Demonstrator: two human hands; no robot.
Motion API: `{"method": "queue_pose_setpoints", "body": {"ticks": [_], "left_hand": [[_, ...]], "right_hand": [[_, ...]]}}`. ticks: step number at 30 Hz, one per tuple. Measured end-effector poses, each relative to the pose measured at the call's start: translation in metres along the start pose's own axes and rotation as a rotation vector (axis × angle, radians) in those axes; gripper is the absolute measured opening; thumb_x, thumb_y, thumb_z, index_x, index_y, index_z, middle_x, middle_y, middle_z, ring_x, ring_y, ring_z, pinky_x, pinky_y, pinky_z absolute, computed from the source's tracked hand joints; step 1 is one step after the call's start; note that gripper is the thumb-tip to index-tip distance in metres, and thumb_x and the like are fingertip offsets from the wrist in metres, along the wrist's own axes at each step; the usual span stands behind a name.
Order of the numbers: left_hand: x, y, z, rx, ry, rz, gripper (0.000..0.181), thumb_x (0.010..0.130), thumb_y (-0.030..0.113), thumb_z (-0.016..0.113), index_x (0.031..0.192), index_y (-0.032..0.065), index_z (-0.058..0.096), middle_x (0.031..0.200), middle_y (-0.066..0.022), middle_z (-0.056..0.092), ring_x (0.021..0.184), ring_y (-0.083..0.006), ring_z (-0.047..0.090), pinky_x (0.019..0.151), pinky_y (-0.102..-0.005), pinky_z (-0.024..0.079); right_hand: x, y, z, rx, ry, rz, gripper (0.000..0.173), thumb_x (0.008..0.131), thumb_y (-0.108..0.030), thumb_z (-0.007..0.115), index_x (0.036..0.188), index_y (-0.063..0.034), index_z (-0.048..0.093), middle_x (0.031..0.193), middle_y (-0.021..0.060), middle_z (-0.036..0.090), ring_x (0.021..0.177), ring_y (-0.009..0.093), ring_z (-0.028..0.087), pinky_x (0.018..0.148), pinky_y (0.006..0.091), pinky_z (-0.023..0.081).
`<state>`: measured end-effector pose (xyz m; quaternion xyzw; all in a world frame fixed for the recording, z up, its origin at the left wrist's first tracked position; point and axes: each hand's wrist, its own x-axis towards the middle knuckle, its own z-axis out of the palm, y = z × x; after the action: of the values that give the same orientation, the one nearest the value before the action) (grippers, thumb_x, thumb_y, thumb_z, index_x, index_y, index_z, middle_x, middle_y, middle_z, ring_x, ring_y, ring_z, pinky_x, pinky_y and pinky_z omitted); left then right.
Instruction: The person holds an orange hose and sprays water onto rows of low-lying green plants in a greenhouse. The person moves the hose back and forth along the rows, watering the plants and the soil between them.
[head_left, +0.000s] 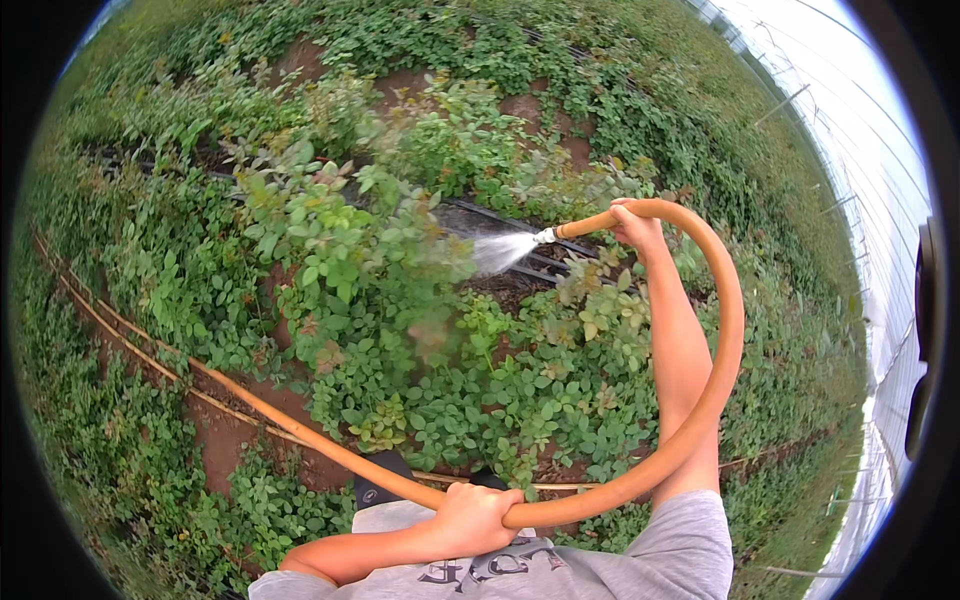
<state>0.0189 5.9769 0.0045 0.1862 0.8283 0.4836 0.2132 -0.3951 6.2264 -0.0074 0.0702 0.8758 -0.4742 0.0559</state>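
An orange rubber hose (731, 322) loops in a wide arc on the right side of the view. Near its outlet end, my right hand (637, 226) grips it with the arm stretched out. A metal spray nozzle (545, 236) on that end throws a fan of water (501, 251) leftward onto leafy green bushes (337, 247). Close to my waist, my left hand (478, 519) is closed around a lower stretch of the same hose. Dark drip lines (487, 214) run over the soil beneath the nozzle.
The hose trails off to the far left, beside thin tan canes or lines (135, 356) on brown soil (225, 442). Dense planting rows surround me. A white plastic greenhouse wall (892, 300) with thin ribs stands at the right edge.
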Motion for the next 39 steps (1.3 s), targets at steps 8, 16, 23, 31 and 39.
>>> {"method": "queue_pose_setpoints", "body": {"ticks": [8,16,23,31,39], "left_hand": [[0.068,0.102,0.139,0.124,-0.010,-0.083,0.026,0.070,0.026,0.068,0.092,0.0123,0.064,0.070,-0.0098,0.067,0.067,-0.0306,0.066,0.059,-0.0459,0.050],[0.112,0.188,0.214,0.008,0.015,-0.007,0.021,0.073,0.029,0.071,0.081,0.0115,0.062,0.061,-0.0101,0.062,0.060,-0.0324,0.064,0.056,-0.0446,0.049],[0.088,0.176,0.196,0.051,0.184,-0.192,0.020,0.072,0.027,0.069,0.084,0.0113,0.064,0.067,-0.0110,0.065,0.067,-0.0326,0.065,0.061,-0.0452,0.050],[0.048,0.135,0.163,-0.122,0.296,-0.165,0.019,0.069,0.022,0.072,0.080,0.0079,0.064,0.065,-0.0115,0.063,0.064,-0.0325,0.064,0.059,-0.0401,0.050],[0.026,0.089,0.112,-0.143,0.284,-0.112,0.017,0.071,0.024,0.069,0.079,0.0098,0.065,0.062,-0.0111,0.063,0.062,-0.0323,0.064,0.059,-0.0426,0.050]], "right_hand": [[0.017,0.097,-0.176,-0.307,0.072,-0.355,0.023,0.076,-0.023,0.066,0.090,-0.0053,0.068,0.079,0.0050,0.065,0.070,0.015,0.062,0.063,0.0313,0.049],[0.038,0.133,-0.226,-0.207,0.168,-0.553,0.022,0.076,-0.022,0.065,0.088,-0.0046,0.067,0.077,0.0057,0.066,0.069,0.014,0.062,0.062,0.0326,0.049],[0.020,0.060,-0.126,0.256,-0.097,-0.349,0.020,0.080,-0.018,0.066,0.095,-0.0054,0.066,0.076,0.0024,0.061,0.060,0.008,0.054,0.050,0.0242,0.042],[-0.065,0.042,-0.139,-0.267,0.127,-0.540,0.026,0.086,-0.029,0.061,0.100,-0.0076,0.066,0.086,0.0041,0.061,0.084,0.017,0.056,0.076,0.0359,0.044],[-0.219,-0.102,-0.102,0.101,-0.021,-0.533,0.031,0.092,-0.034,0.056,0.113,-0.0118,0.063,0.119,0.0087,0.055,0.120,0.021,0.041,0.100,0.0372,0.030]]}}
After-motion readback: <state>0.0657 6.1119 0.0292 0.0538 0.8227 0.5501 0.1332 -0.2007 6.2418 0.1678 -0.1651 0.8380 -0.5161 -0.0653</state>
